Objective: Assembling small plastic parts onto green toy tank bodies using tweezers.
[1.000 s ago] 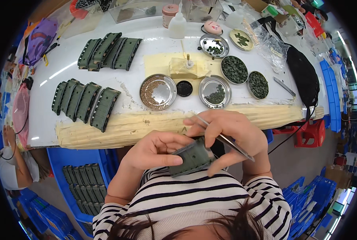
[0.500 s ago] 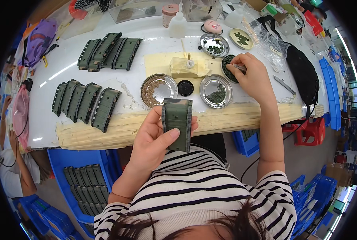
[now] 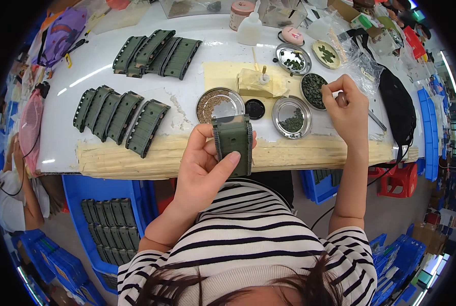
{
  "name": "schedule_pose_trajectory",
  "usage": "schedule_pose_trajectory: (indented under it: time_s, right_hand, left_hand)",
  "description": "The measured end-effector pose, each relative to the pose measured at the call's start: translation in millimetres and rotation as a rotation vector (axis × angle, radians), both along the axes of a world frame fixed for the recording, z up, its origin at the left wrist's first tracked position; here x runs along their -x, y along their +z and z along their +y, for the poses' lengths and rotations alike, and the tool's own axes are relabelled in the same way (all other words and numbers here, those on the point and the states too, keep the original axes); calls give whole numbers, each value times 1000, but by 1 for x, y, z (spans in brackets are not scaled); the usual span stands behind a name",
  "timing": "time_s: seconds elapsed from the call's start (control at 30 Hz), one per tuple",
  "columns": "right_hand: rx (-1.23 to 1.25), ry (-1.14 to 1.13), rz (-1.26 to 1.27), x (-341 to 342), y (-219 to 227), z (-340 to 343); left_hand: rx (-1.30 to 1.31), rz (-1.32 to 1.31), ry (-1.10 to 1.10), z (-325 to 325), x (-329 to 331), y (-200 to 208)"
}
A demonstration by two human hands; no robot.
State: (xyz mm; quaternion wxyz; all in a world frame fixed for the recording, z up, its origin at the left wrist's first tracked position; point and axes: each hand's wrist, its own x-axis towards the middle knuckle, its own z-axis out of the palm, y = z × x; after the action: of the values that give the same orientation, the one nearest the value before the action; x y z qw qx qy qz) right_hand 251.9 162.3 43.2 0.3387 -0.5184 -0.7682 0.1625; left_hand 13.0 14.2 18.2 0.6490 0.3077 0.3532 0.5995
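Note:
My left hand (image 3: pixel 205 166) holds a dark green toy tank hull (image 3: pixel 233 141) upright over the table's front edge, thumb across its face. My right hand (image 3: pixel 346 104) is closed around thin metal tweezers (image 3: pixel 373 120), fingertips pinched at the rim of a round dish of small dark green parts (image 3: pixel 313 90). Below that dish is a second metal dish (image 3: pixel 291 117) with a few green pieces, and a small black lid (image 3: pixel 255 108) lies beside it.
Two rows of green hulls (image 3: pixel 120 118) (image 3: pixel 156 51) lie on the white table. A dish of brownish bits (image 3: pixel 219 103), a yellow pad with a glue pot (image 3: pixel 261 81), bottles (image 3: pixel 250 28) and a black bag (image 3: pixel 397 109) are there too. A blue crate (image 3: pixel 105 229) holds more hulls.
My right hand went from the hull out to the dish of green parts and now pinches at its rim. My left hand has turned the hull upright and raised it a little.

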Motion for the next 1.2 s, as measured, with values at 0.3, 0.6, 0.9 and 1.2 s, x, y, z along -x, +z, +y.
schedule_pose_trajectory:
  time_s: [0.3,0.6,0.9,1.2]
  right_hand:
    - [-127,221,219,37,16,-52]
    - [-63,378,250,65,24,-71]
    - [26,398,296,64,17,-68]
    - [74,397,319,63,15,-66]
  left_hand:
    - [-30,38,-21,-3,-3,1]
    - [-37,98,-45,-9,-2,-3]
    - [-47,105,-72,-9,1,-4]
    - [-110,134,-53,-10,0,-8]
